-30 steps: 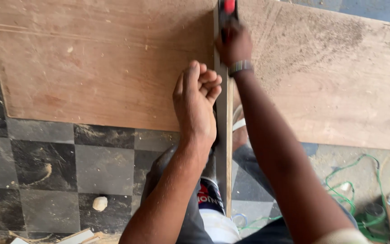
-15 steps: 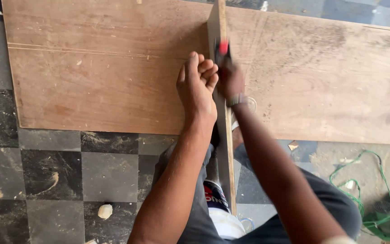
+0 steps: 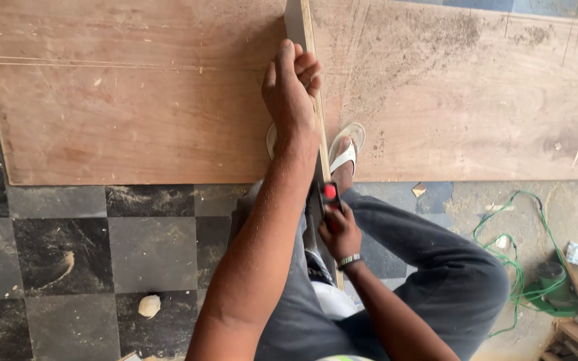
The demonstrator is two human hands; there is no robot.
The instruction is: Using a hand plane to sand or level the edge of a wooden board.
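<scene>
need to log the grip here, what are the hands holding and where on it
The left hand presses on the wooden straightedge partway along its length. The right hand grips a red and black cutter by its body, against the strip's near end.

Head view — one camera worn on the person's head, facing steeply down, close over the forearms, plywood sheet (image 3: 135,107) and tiled floor (image 3: 102,254).

Your left hand (image 3: 291,90) presses the narrow wooden straightedge (image 3: 300,27), a long pale strip lying across the brown plywood sheet (image 3: 128,113) and running past its near edge. Your right hand (image 3: 339,230) grips a red-and-black cutter (image 3: 329,200) against the strip, just off the sheet's near edge.
</scene>
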